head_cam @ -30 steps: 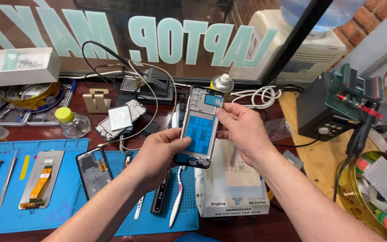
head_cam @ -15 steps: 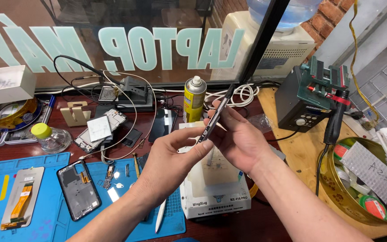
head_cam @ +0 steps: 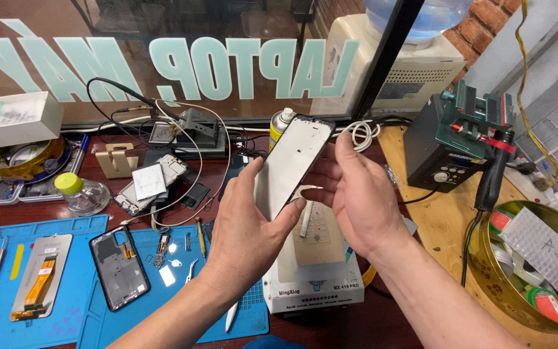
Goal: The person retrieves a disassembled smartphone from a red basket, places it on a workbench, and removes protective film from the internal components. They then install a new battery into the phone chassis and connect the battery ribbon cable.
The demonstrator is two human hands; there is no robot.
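A phone screen panel [head_cam: 292, 165] is held up at a tilt above the bench [head_cam: 414, 194], its pale inner face turned toward the camera and its dark rim showing along the top edge. The grip of the left hand [head_cam: 247, 236] is closed on the panel's lower part, with the thumb laid along the left edge and the fingertips pressed against the lower right edge. The right hand [head_cam: 356, 194] is placed just beside the panel on its right; the palm is open and the fingers are loosely spread, and whether the panel's edge is touched by them cannot be told. Directly under both hands a white heating plate machine [head_cam: 314, 271] is seen, with a pale sheet lying on top. To the left, a blue work mat [head_cam: 46, 317] is spread on the bench, and on it a dark phone frame [head_cam: 119, 266], a second phone part with an orange ribbon cable [head_cam: 41, 284] and small tools are laid out. Behind the panel a yellow spray can [head_cam: 281, 127] is stood upright. At the far right, a black soldering station [head_cam: 450, 152] and a round tin of parts [head_cam: 537, 271] are found.
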